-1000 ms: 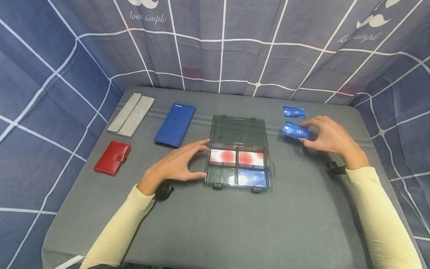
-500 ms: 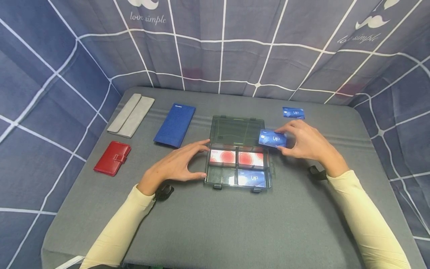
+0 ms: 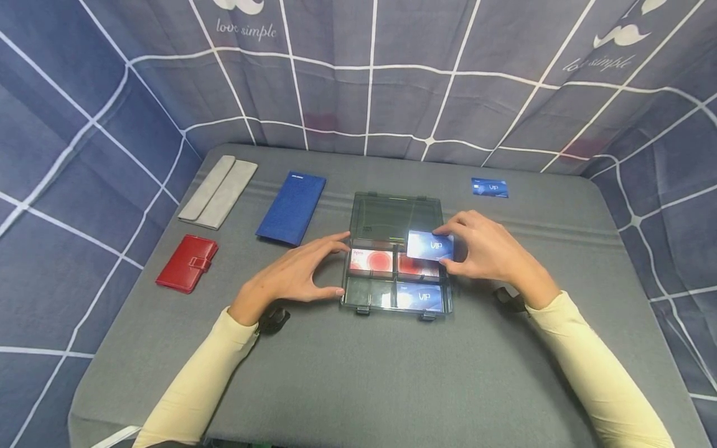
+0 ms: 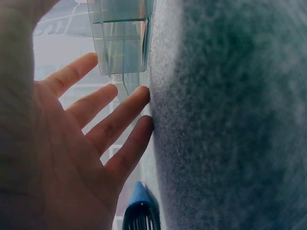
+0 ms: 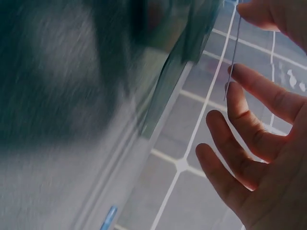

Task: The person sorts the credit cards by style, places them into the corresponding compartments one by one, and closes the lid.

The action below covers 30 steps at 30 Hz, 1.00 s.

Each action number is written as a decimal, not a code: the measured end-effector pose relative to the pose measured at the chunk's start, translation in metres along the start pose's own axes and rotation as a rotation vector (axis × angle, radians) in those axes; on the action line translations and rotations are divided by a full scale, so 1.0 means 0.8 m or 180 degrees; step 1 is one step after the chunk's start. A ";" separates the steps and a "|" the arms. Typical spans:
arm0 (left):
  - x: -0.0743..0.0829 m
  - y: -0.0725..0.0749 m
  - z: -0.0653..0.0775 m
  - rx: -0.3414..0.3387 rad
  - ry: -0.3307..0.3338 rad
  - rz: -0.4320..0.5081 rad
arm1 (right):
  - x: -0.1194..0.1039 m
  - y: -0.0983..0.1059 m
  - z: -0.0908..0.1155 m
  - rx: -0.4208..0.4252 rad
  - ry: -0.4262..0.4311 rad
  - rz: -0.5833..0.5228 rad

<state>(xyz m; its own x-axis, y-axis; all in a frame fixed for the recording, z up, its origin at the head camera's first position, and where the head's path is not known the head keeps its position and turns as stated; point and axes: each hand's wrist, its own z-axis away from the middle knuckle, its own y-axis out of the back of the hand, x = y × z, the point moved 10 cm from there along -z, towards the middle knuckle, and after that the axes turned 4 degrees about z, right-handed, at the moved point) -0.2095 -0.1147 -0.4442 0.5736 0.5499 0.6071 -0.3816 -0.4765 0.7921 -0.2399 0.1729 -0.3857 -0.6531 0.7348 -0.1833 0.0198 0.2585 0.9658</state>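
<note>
Right hand point(image 3: 487, 249): thumb and fingertips pinching blue card point(image 3: 426, 246), printed "VIP", over the far right compartment of an open box point(image 3: 358, 295). Left hand point(image 3: 291, 274): fingers spread, grasping nothing, at the box's left side. Near right compartment: second card point(image 3: 419, 297), "VIP". Bench point(image 3: 358, 373), far right: third card point(image 3: 490, 187), "VIP". Curtain point(image 3: 411, 99): "love simple".

cloth backdrop point(image 3: 411, 99): blue-grey, white grid lines point(image 3: 371, 66), moustache prints point(image 3: 623, 35) | table point(image 3: 364, 373): grey, fabric-covered, rounded corners

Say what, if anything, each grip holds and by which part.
Right grip: blue VIP card, pinched at its long edges near the right end. Left grip: nothing.
</note>
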 end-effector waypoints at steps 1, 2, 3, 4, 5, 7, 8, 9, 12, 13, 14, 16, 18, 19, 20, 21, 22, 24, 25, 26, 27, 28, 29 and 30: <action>0.000 0.000 0.000 0.0001 -0.0003 0.0004 | -0.005 -0.001 -0.001 0.0004 0.0015 0.0006; 0.000 0.000 0.000 -0.0001 0.0001 0.0008 | -0.010 -0.001 -0.002 0.0012 0.0031 0.0014; -0.001 0.000 0.000 -0.0003 0.0002 0.0009 | -0.014 -0.002 -0.003 0.0019 0.0049 0.0014; -0.001 0.000 -0.001 -0.0004 0.0004 0.0009 | -0.019 -0.003 -0.003 0.0026 0.0072 0.0012; -0.001 -0.001 -0.001 -0.0008 0.0009 0.0009 | -0.024 -0.004 -0.004 0.0029 0.0098 0.0011; -0.002 -0.001 -0.001 -0.0018 0.0011 0.0011 | -0.033 -0.008 -0.005 0.0028 0.0158 0.0000; -0.002 -0.002 -0.001 -0.0027 0.0018 0.0004 | -0.037 -0.009 -0.005 0.0030 0.0184 -0.0010; -0.003 -0.002 -0.002 -0.0033 0.0016 0.0002 | -0.041 -0.010 -0.006 0.0035 0.0213 -0.0017; -0.004 -0.002 -0.002 -0.0048 0.0027 0.0005 | -0.052 -0.015 -0.008 0.0024 0.0262 -0.0050; -0.004 -0.002 -0.002 -0.0049 0.0029 0.0008 | -0.056 -0.016 -0.008 0.0027 0.0275 -0.0060; -0.004 -0.002 -0.002 -0.0053 0.0033 0.0007 | -0.059 -0.018 -0.009 0.0029 0.0291 -0.0073; -0.004 -0.002 -0.001 -0.0053 0.0035 0.0007 | -0.068 -0.020 -0.010 0.0025 0.0332 -0.0079; -0.003 -0.001 -0.001 -0.0040 0.0022 0.0015 | -0.078 -0.021 -0.011 0.0033 0.0380 -0.0082; -0.003 -0.001 -0.002 -0.0032 0.0016 0.0014 | -0.083 -0.021 -0.012 0.0041 0.0411 -0.0081; -0.002 0.000 -0.002 -0.0028 0.0014 0.0012 | -0.087 -0.022 -0.012 0.0040 0.0439 -0.0076; -0.002 0.000 -0.002 -0.0023 0.0013 0.0013 | -0.092 -0.022 -0.012 0.0033 0.0463 -0.0071; -0.002 0.000 -0.002 -0.0023 0.0016 0.0016 | -0.096 -0.022 -0.012 0.0022 0.0483 -0.0066; -0.002 -0.001 -0.002 -0.0036 0.0039 0.0019 | -0.105 -0.024 -0.013 -0.0009 0.0514 -0.0056; -0.003 -0.001 -0.001 -0.0043 0.0058 0.0014 | -0.109 -0.025 -0.013 -0.0026 0.0526 -0.0041; -0.003 -0.001 -0.002 -0.0050 0.0070 0.0020 | -0.113 -0.026 -0.014 -0.0046 0.0534 -0.0030; -0.004 -0.002 -0.002 -0.0058 0.0081 0.0024 | -0.117 -0.026 -0.014 -0.0073 0.0533 -0.0020; -0.004 -0.002 -0.002 -0.0064 0.0094 0.0020 | -0.120 -0.027 -0.015 -0.0100 0.0528 -0.0005; -0.004 -0.002 -0.002 -0.0064 0.0100 0.0020 | -0.124 -0.028 -0.016 -0.0126 0.0523 0.0006; -0.004 -0.002 -0.002 -0.0063 0.0105 0.0017 | -0.127 -0.029 -0.016 -0.0155 0.0517 0.0017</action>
<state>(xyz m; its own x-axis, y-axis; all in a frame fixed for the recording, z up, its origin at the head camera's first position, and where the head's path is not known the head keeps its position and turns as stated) -0.2120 -0.1149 -0.4476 0.5474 0.5698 0.6129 -0.3991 -0.4660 0.7897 -0.1838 0.0839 -0.3869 -0.7668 0.6241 -0.1500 -0.0106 0.2212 0.9752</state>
